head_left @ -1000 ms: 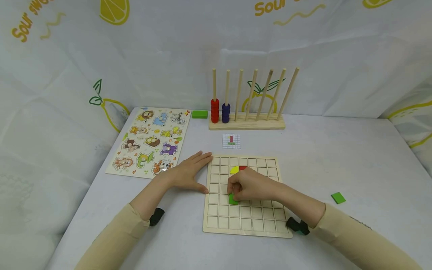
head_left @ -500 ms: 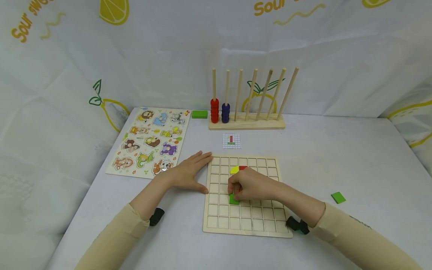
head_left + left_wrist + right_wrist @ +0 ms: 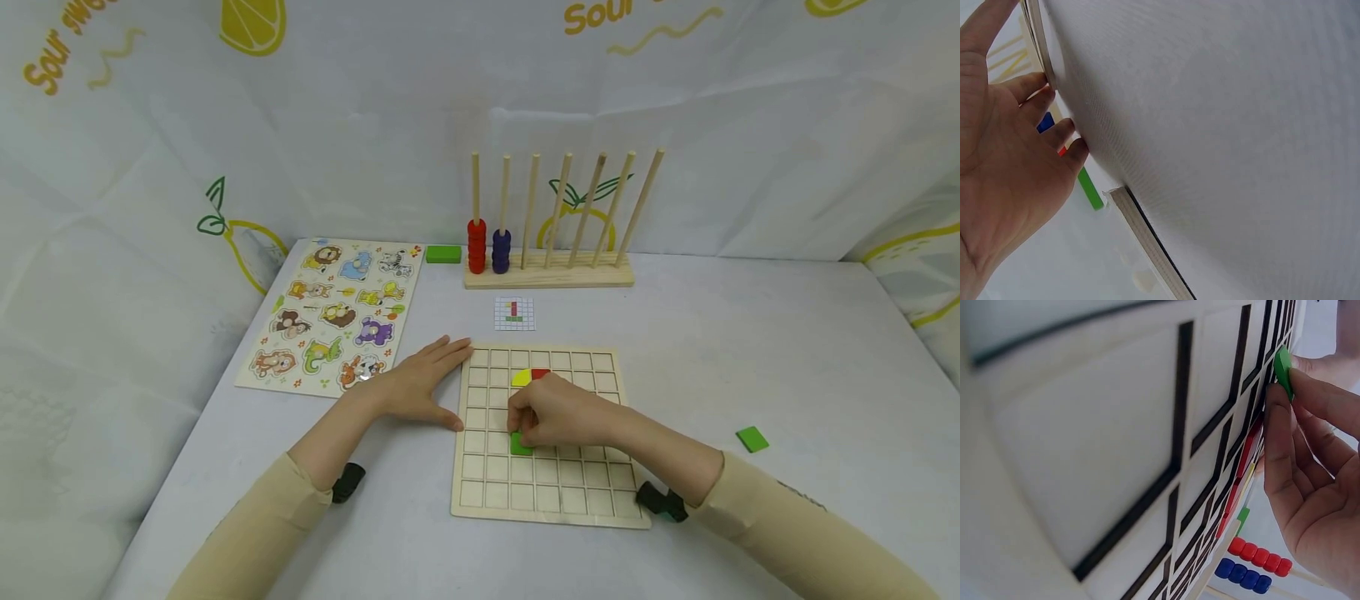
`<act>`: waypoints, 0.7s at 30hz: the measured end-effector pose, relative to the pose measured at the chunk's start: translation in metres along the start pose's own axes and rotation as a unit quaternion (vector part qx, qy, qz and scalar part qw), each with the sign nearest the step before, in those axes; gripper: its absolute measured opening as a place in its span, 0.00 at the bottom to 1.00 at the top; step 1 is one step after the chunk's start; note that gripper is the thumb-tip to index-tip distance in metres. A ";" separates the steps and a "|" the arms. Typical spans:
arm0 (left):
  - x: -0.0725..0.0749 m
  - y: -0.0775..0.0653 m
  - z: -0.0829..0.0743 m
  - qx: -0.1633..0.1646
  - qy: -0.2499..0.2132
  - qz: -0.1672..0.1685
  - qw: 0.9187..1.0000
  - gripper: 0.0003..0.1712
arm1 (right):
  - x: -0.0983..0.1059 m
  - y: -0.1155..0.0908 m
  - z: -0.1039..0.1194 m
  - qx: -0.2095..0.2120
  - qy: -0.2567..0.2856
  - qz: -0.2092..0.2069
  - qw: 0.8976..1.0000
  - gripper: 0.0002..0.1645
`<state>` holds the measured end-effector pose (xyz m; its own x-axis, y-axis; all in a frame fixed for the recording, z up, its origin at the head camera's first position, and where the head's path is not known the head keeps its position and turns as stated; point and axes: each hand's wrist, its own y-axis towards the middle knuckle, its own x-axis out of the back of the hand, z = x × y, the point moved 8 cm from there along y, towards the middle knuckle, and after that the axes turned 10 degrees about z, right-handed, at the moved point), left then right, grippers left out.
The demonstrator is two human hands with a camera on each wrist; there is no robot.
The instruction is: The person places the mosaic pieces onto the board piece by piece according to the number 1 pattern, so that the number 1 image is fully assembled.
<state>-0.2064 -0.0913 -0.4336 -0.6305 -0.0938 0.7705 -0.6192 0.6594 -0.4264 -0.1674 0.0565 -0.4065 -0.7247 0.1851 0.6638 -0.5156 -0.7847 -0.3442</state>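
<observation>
A square wooden grid board (image 3: 547,502) lies on the table. My right hand (image 3: 564,410) pinches a green square tile (image 3: 521,444) low over a cell left of the board's middle. The right wrist view shows this tile (image 3: 1282,370) tilted between thumb and fingertips, one edge close to the grid. A yellow rounded piece (image 3: 521,378) and a red tile (image 3: 540,374) sit side by side in upper cells, partly covered by the right hand. My left hand (image 3: 414,387) is spread at the board's left edge, thumb and index fingertip touching it.
Another green tile (image 3: 752,439) lies on the table at right. Behind the board are a small pattern card (image 3: 514,314), a peg abacus (image 3: 549,279) with red and blue beads, and a green block (image 3: 444,254). An animal puzzle (image 3: 330,318) lies back left, near the left wrist.
The right hand and the green tile have shifted very slightly to the right over the board. The left hand has stayed in place.
</observation>
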 end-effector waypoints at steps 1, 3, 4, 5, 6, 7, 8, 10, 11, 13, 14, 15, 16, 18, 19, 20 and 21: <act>0.000 0.000 0.000 0.000 0.000 0.000 1.000 0.63 | 0.000 0.000 0.000 -0.003 -0.003 -0.001 1.000 0.07; 0.000 0.000 0.000 0.002 0.000 0.000 1.000 0.63 | 0.000 0.001 0.000 -0.006 -0.008 -0.002 1.000 0.07; 0.000 0.000 0.000 0.002 0.000 0.000 1.000 0.63 | 0.000 0.001 -0.001 -0.007 -0.011 -0.004 1.000 0.07; 0.000 0.000 0.000 0.002 0.000 -0.001 1.000 0.63 | 0.000 0.001 -0.001 -0.007 -0.013 -0.004 1.000 0.07; 0.000 0.000 0.000 0.001 0.002 -0.001 1.000 0.63 | 0.000 0.001 -0.001 -0.006 -0.014 -0.005 1.000 0.07; 0.000 0.000 0.000 0.000 0.002 -0.002 1.000 0.63 | 0.000 0.001 -0.001 -0.005 -0.016 -0.006 1.000 0.07; 0.000 0.000 0.000 0.001 0.003 -0.002 1.000 0.63 | 0.000 0.001 -0.001 -0.004 -0.017 -0.007 1.000 0.08; 0.000 0.001 0.000 0.000 0.004 -0.003 1.000 0.63 | 0.000 0.001 0.000 -0.004 -0.021 -0.008 1.000 0.08; 0.000 0.001 0.001 0.000 0.005 -0.003 1.000 0.64 | 0.000 0.001 0.000 -0.003 -0.022 -0.009 1.000 0.08; 0.000 0.000 0.001 -0.001 0.004 -0.004 1.000 0.64 | 0.000 0.001 0.000 -0.003 -0.024 -0.009 1.000 0.09; 0.000 0.000 0.001 -0.001 0.004 -0.005 1.000 0.64 | 0.000 0.001 0.000 -0.003 -0.024 -0.009 1.000 0.09; 0.000 0.000 0.000 -0.001 0.004 -0.005 1.000 0.64 | 0.000 0.002 0.000 -0.002 -0.025 -0.010 1.000 0.09; 0.000 0.000 0.000 -0.002 0.004 -0.005 1.000 0.64 | 0.000 0.001 0.001 -0.001 -0.025 -0.010 1.000 0.09; 0.000 0.000 0.001 -0.001 0.004 -0.005 1.000 0.64 | 0.001 0.001 0.001 -0.001 -0.027 -0.010 1.000 0.09; 0.000 0.000 0.001 -0.001 0.004 -0.005 1.000 0.64 | 0.001 0.001 0.002 -0.001 -0.029 -0.011 1.000 0.09; 0.000 0.000 0.001 -0.001 0.004 -0.005 1.000 0.64 | 0.001 0.001 0.002 0.000 -0.032 -0.011 0.999 0.08; 0.000 0.000 0.001 -0.001 0.005 -0.004 1.000 0.64 | 0.002 0.001 0.002 0.000 -0.035 -0.012 0.999 0.08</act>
<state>-0.2066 -0.0920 -0.4341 -0.6205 -0.0925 0.7788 -0.6238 0.6600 -0.4186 -0.1681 0.0552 -0.4044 -0.6784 0.1627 0.7165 -0.5327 -0.7805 -0.3271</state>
